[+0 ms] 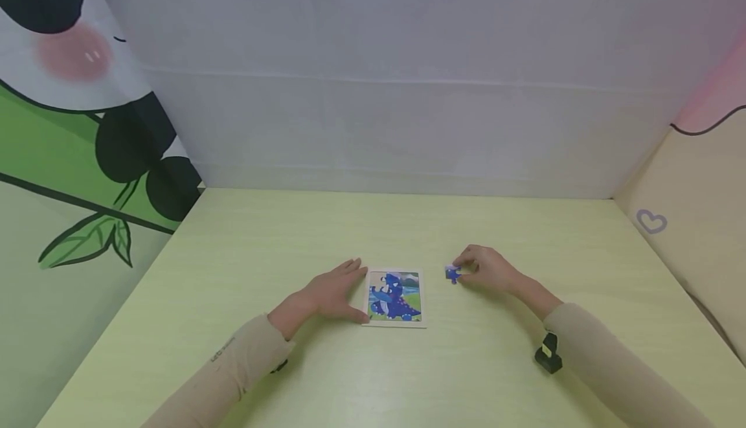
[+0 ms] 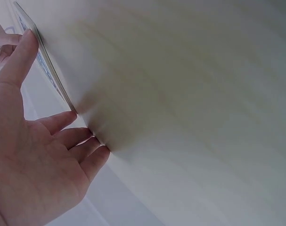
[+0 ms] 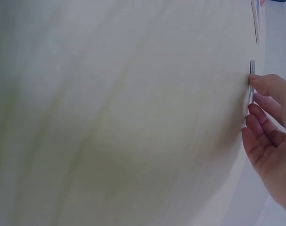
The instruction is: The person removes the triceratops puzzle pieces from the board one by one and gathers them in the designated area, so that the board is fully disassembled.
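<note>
A small jigsaw puzzle in a white frame (image 1: 424, 302) lies flat on the table, its picture a blue dinosaur (image 1: 397, 302). A pale patch shows at the picture's upper left. My left hand (image 1: 335, 292) rests along the frame's left side, fingers extended, thumb at the near corner; the left wrist view shows fingertips along the board's edge (image 2: 55, 75). To the right of the frame, my right hand (image 1: 488, 269) pinches a blue jigsaw piece (image 1: 451, 274) between thumb and fingers. Seen edge-on in the right wrist view, the piece (image 3: 252, 67) is thin and close over the tabletop.
The pale yellow table (image 1: 350, 376) runs back to a white cloth wall (image 1: 408, 136). Painted panels stand on both sides, with a cartoon figure (image 1: 76, 52) at left and a small heart (image 1: 651, 221) at right. A black device (image 1: 548, 353) sits at my right wrist.
</note>
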Demonstrator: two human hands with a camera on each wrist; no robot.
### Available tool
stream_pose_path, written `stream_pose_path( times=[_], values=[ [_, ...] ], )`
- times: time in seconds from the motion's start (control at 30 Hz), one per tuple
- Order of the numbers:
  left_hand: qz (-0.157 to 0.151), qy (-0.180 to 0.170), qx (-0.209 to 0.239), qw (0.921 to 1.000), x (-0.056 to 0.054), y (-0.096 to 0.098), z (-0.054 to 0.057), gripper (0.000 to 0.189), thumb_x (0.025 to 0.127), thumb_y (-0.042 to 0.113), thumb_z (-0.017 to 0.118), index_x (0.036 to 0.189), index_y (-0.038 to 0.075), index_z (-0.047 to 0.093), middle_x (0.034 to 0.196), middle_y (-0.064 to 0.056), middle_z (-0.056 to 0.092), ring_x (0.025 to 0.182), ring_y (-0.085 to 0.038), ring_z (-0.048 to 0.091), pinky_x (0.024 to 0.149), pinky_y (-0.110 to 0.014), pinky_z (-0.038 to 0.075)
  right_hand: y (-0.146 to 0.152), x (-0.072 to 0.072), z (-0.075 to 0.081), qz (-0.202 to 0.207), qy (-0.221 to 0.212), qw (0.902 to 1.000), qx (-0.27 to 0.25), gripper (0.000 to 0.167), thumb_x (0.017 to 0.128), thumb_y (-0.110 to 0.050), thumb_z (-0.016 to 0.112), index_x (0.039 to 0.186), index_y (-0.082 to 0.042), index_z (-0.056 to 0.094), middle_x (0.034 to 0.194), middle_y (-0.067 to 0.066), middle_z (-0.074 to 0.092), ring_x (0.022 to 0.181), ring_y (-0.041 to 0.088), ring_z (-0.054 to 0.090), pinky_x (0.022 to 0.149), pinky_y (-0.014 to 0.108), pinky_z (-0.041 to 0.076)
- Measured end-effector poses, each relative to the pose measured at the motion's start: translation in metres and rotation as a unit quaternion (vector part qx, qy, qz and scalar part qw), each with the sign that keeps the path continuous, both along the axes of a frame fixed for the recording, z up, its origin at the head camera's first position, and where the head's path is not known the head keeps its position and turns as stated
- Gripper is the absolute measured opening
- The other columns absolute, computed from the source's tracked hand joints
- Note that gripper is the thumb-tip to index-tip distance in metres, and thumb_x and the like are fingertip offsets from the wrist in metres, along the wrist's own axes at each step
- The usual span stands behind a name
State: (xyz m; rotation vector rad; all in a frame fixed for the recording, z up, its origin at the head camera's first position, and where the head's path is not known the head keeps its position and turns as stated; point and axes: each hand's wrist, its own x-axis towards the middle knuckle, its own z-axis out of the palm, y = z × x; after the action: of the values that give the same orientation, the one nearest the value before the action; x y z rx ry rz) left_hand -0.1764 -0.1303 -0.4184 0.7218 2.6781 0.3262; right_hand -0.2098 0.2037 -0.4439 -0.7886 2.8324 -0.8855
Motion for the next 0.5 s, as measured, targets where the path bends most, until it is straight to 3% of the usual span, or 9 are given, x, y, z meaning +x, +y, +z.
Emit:
stream_pose_path(
  times=[0.5],
  values=[
    [-0.001, 0.001, -0.002, 1.0000, -0.0003, 0.0005, -0.0002, 0.096, 0.070, 0.053, 0.071, 0.142, 0.006, 0.029, 0.149, -0.013, 0.019, 0.137, -0.028, 0.014, 0.107, -0.046, 0.024, -0.0003, 0.0018, 0.0034, 0.002, -0.015, 0.9999, -0.004, 0.023, 0.074, -0.005, 0.071, 0.097, -0.002, 0.069, 0.091, 0.001, 0.062, 0.082, 0.015, 0.054, 0.070, 0.027, 0.046]
  ],
)
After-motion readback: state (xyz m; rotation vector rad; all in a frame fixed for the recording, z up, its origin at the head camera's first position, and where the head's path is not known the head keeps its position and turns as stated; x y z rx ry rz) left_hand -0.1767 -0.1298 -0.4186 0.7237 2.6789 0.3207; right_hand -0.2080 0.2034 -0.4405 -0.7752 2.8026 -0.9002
